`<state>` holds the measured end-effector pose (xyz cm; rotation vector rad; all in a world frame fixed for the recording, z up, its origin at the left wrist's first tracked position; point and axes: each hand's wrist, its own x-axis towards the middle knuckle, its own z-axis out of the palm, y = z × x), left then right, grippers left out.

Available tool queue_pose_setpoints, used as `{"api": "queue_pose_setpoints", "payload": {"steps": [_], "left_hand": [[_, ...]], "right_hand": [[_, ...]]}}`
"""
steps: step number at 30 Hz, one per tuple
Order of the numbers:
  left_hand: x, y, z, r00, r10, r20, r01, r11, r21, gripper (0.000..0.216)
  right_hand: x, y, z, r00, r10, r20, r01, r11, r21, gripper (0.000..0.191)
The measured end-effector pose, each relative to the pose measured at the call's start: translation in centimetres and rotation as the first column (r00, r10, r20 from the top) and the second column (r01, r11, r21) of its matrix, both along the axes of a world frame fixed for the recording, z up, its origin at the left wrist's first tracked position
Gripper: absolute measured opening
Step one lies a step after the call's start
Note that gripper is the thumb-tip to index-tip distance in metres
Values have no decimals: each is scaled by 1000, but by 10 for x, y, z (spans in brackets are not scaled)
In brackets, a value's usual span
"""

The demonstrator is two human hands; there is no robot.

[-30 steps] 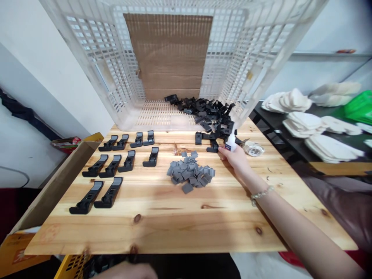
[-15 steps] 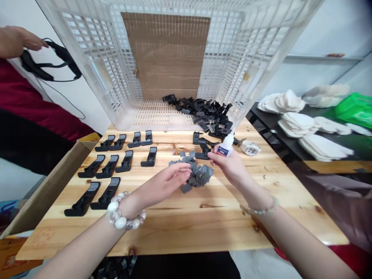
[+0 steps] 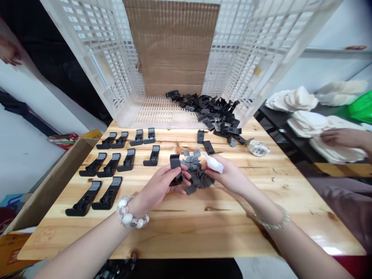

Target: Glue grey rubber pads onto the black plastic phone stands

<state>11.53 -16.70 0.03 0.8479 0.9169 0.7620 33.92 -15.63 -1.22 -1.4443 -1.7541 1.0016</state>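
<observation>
My left hand [image 3: 162, 180] grips a black plastic clip-like part [image 3: 175, 170], held upright with its flat face up, above the table. Between thumb and fingers of my right hand [image 3: 225, 172] is a white glue bottle [image 3: 215, 164], tipped so its thin nozzle points up and left toward the black part. Nozzle and part are apart. Beneath and between both hands lies a pile of small grey pads [image 3: 196, 174]. To the left, several black parts with grey pads on their ends [image 3: 107, 193] lie in rows. Two loose black parts [image 3: 208, 147] rest beyond the pile.
A white plastic crate [image 3: 162, 120] lies on its side at the back, with cardboard [image 3: 174, 46] inside and a heap of black parts [image 3: 215, 110] at its mouth. A tape roll [image 3: 258, 148] sits at right. Another person's hand [image 3: 344, 137] touches white pads [image 3: 328, 149] on the dark side table.
My left hand now holds a black part that was near my right hand. My right hand has come lower, and the bottle has tilted from upright toward the left. A person's hand has appeared at right.
</observation>
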Motion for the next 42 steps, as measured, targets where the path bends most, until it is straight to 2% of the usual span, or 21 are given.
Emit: {"api": "queue_pose_setpoints", "payload": {"steps": [4, 7, 9, 11, 14, 17, 20, 23, 25, 27, 29, 31, 35, 42], "left_hand": [[2, -5, -8, 993, -108, 53, 110, 993, -44, 25], [4, -8, -13, 983, -164, 83, 170, 982, -78, 30], [5, -9, -16, 980, -183, 79, 190, 978, -89, 30], [6, -10, -17, 983, -172, 68, 177, 980, -86, 31], [9, -10, -18, 989, -142, 41, 144, 987, -67, 35], [11, -10, -19, 983, -184, -2, 184, 982, -41, 41], [13, -9, -22, 970, -234, -67, 234, 972, -4, 37], [13, -11, -25, 962, -196, -190, 215, 973, 84, 31], [12, -13, -25, 938, -122, -326, 198, 957, 210, 26], [9, -15, -24, 890, -29, -455, 211, 911, 355, 23], [7, -18, -22, 852, 32, -523, 238, 866, 441, 21], [6, -19, -20, 862, 30, -507, 230, 867, 442, 22], [7, -19, -18, 922, -13, -386, 170, 911, 375, 24], [5, -18, -17, 898, 36, -439, 166, 895, 415, 13]], "right_hand": [[5, -2, -4, 991, 109, 75, -107, 994, -31, 5], [0, -4, -7, 994, 76, 73, -74, 997, -18, 10], [-1, -5, -7, 1000, 13, -16, -13, 999, -51, 10], [-1, -7, -4, 985, -26, -173, 7, 994, -107, 13], [-2, -11, 1, 925, 6, -380, -77, 982, -172, 18], [-9, -17, 2, 885, 39, -464, -133, 976, -170, 18], [-19, -21, 0, 831, 70, -551, -202, 962, -184, 17], [-23, -21, -4, 765, 45, -642, -250, 940, -232, 20], [-22, -20, -7, 738, -11, -675, -237, 932, -274, 24], [-21, -19, -9, 718, -60, -693, -228, 921, -316, 27], [-20, -19, -10, 708, -82, -701, -226, 915, -335, 28], [-21, -20, -10, 710, -82, -699, -210, 924, -321, 27], [-22, -22, -8, 733, -69, -677, -166, 947, -276, 24], [-21, -23, -6, 768, 5, -640, -190, 957, -221, 23]]}}
